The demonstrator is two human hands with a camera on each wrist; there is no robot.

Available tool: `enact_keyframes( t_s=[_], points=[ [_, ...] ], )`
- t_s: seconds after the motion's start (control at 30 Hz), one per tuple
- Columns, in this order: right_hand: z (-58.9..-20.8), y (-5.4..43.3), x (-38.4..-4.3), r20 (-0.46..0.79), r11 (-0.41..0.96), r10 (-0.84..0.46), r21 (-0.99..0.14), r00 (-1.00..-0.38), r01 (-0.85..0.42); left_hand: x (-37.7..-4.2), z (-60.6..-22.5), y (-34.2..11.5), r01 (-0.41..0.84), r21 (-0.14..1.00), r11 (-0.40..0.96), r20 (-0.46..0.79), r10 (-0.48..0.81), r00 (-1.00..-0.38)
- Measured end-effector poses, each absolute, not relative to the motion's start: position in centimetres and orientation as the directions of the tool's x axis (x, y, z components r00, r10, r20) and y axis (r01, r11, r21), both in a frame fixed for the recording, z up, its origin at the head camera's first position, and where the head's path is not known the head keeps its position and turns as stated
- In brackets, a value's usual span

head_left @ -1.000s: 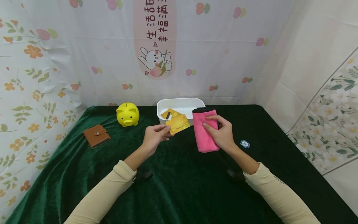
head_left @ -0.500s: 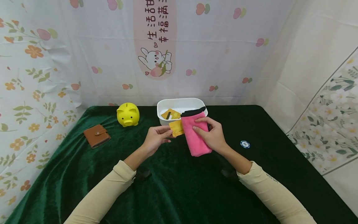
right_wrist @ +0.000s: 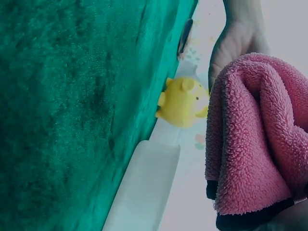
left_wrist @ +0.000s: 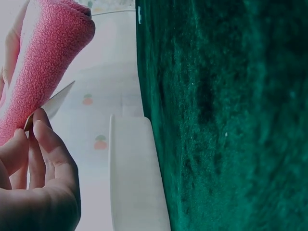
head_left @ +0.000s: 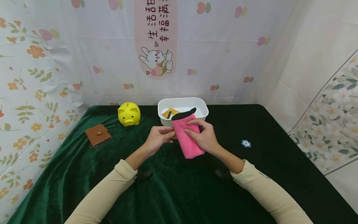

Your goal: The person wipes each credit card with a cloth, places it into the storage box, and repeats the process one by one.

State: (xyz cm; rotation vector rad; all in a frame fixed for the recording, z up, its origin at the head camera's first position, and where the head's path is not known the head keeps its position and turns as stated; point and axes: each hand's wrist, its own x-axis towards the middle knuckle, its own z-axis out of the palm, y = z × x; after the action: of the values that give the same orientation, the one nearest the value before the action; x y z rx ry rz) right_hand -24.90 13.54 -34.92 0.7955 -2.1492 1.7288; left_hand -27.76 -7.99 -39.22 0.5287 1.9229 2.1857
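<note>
My left hand (head_left: 157, 138) pinches a gold bank card (left_wrist: 58, 100) between thumb and fingers. In the head view the cloth hides nearly all of that card; the left wrist view shows it edge-on against the cloth. A folded pink fleecy towel (head_left: 185, 140) with a black hem is gripped by my right hand (head_left: 205, 136), thumb on its front. Both hands are close together above the green-covered table. Behind them stands a white plastic bin (head_left: 202, 107), partly covered by the towel in the head view. Another gold card (head_left: 167, 112) lies inside the bin.
On the back left sits a yellow piggy bank (head_left: 129, 115). A brown wallet (head_left: 98, 136) with a snap strap lies nearer, further left. To the right of my hands is a blue and white poker chip (head_left: 246, 143). Patterned curtains (head_left: 112, 53) enclose the back and sides.
My right hand has brought the towel leftward, tilting it, until it covers the card in my left hand. The left hand has shifted only slightly.
</note>
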Motion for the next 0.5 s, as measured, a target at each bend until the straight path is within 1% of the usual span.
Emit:
enact_keyframes(
  t_s=[0.13, 0.37, 0.5],
  points=[
    [-34.9, 13.6, -24.7, 0.549, 0.161, -0.243, -0.79, -0.8, -0.591, -27.7, -39.3, -7.7, 0.116, 0.986, -0.119, 0.151, 0.349, -0.925],
    [-34.9, 13.9, -24.9, 0.577, 0.198, -0.217, -0.763, -0.787, -0.615, -27.6, -39.2, -7.0, 0.214, 0.975, 0.053, 0.192, 0.275, -0.942],
    [-35.0, 14.3, -25.3, 0.573, 0.215, -0.207, -0.764, -0.793, -0.608, -27.7, -39.1, -6.9, 0.205, 0.976, 0.079, 0.181, 0.236, -0.955]
  ],
)
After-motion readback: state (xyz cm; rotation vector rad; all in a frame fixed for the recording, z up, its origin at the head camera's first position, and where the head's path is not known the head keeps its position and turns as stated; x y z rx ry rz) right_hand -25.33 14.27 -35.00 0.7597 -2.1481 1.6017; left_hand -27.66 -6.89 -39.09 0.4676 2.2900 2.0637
